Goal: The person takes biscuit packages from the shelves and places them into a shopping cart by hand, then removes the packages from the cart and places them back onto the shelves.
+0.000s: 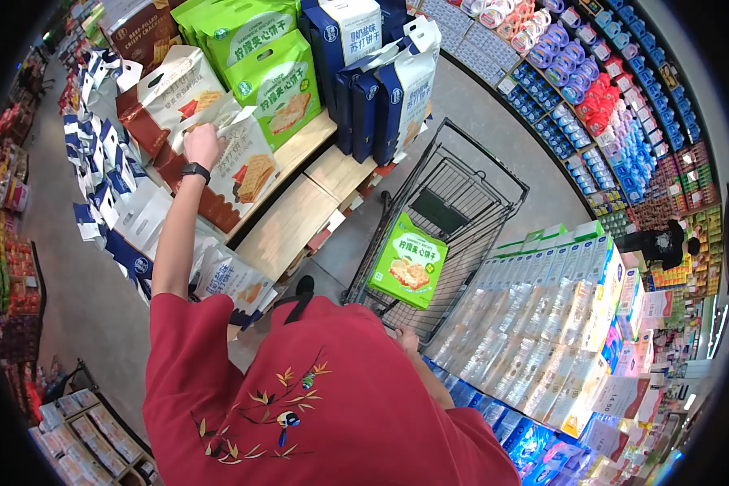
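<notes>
Left hand [204, 146] on a bag, right hand [407, 337] at the cart.
The left hand's fingers curl closed on the upper edge of a brown-and-white biscuit bag [255, 168], which stands on the wooden shelf [287, 219] beside green bags [279, 93]; the right hand is by the near end of the cart [462, 182], its grip too hidden to tell, and a green pack [408, 261] lies inside.

It's a shop — stocked display [287, 219], shopping cart [441, 211].
</notes>
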Tool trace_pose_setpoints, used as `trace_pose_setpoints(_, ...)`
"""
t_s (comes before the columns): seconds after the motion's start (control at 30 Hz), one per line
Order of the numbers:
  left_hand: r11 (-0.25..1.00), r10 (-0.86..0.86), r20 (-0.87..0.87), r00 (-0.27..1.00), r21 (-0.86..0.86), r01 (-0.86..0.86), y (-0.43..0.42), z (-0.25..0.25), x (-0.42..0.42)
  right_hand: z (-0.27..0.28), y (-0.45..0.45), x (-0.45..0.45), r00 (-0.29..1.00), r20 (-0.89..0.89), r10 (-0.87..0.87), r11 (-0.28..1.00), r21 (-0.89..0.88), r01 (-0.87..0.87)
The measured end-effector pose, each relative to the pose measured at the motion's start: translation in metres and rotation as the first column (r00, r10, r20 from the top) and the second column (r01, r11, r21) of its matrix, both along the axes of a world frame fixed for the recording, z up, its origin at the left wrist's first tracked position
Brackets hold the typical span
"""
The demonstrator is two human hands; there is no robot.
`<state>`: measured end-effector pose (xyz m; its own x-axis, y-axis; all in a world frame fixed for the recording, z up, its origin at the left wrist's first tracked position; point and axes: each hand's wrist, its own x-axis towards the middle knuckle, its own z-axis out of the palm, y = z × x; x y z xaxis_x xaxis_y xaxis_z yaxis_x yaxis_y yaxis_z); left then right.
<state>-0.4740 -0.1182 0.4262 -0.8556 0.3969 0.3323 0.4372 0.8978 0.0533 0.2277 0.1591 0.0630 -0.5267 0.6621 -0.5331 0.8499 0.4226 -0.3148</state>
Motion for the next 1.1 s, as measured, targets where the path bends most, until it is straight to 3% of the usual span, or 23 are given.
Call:
trace_pose_setpoints(0.17, 0.979, -0.155, -0.053, 0.986, 0.126, 0.161, 0.011, 0.017, 0.011, 0.012, 0.003, -0.008, 0.997, 0.042, -0.069, 0.994, -0.085, 0.072)
trace_pose_setpoints(0.33, 0.949, -0.307, 0.138, 0.942, 0.117, 0.292, 0.051, 0.086, 0.073, -0.002, 0.010, -0.006, 0.995, 0.020, -0.094, 0.987, -0.129, 0.095)
trace_pose_setpoints(0.43, 0.908, -0.408, 0.138, 0.903, 0.161, 0.386, 0.070, 0.112, 0.104, 0.005, 0.010, -0.010, 0.980, 0.018, -0.198, 0.964, -0.179, 0.198)
trace_pose_setpoints(0.53, 0.859, -0.505, 0.143, 0.851, 0.180, 0.479, 0.086, 0.154, 0.141, -0.008, 0.018, -0.014, 0.960, -0.122, -0.251, 0.957, -0.178, 0.228)
trace_pose_setpoints(0.57, 0.838, -0.543, 0.155, 0.825, 0.174, 0.518, 0.092, 0.170, 0.155, 0.003, 0.023, -0.023, 0.922, -0.221, -0.319, 0.932, -0.250, 0.262)
trace_pose_setpoints(0.63, 0.792, -0.610, 0.196, 0.768, 0.189, 0.580, 0.102, 0.202, 0.183, 0.078, 0.033, -0.062, 0.752, -0.449, -0.483, 0.843, -0.472, 0.260)
trace_pose_setpoints(0.67, 0.768, -0.640, 0.222, 0.736, 0.212, 0.604, 0.107, 0.218, 0.198, 0.109, 0.047, -0.076, 0.742, -0.447, -0.500, 0.819, -0.524, 0.236)
trace_pose_setpoints(0.7, 0.743, -0.669, 0.246, 0.701, 0.239, 0.625, 0.113, 0.225, 0.208, 0.153, 0.053, -0.092, 0.699, -0.610, -0.373, 0.905, -0.405, 0.130)
trace_pose_setpoints(0.73, 0.639, -0.761, 0.148, 0.631, 0.337, 0.691, 0.119, 0.224, 0.215, 0.196, 0.065, -0.105, 0.678, -0.699, -0.228, 0.956, -0.292, 0.021)
trace_pose_setpoints(0.77, 0.600, -0.791, 0.128, 0.598, 0.353, 0.718, 0.125, 0.227, 0.223, 0.243, 0.069, -0.118, 0.520, -0.809, -0.274, 0.926, -0.368, -0.086)
trace_pose_setpoints(0.87, 0.487, -0.861, 0.051, 0.506, 0.369, 0.792, 0.149, 0.243, 0.256, 0.358, 0.078, -0.142, 0.423, -0.905, 0.044, 0.961, -0.078, -0.267)
trace_pose_setpoints(0.97, 0.423, -0.903, 0.095, 0.418, 0.360, 0.831, 0.167, 0.255, 0.288, 0.394, 0.074, -0.152, 0.534, -0.839, 0.105, 0.969, -0.034, -0.245)
trace_pose_setpoints(1.0, 0.343, -0.932, 0.002, 0.362, 0.328, 0.880, 0.173, 0.254, 0.293, 0.380, 0.074, -0.152, 0.499, -0.860, -0.105, 0.936, -0.255, -0.242)
trace_pose_setpoints(1.1, 0.321, -0.930, -0.094, 0.355, 0.261, 0.910, 0.187, 0.250, 0.302, 0.361, 0.067, -0.146, 0.422, -0.850, -0.314, 0.873, -0.434, -0.224)
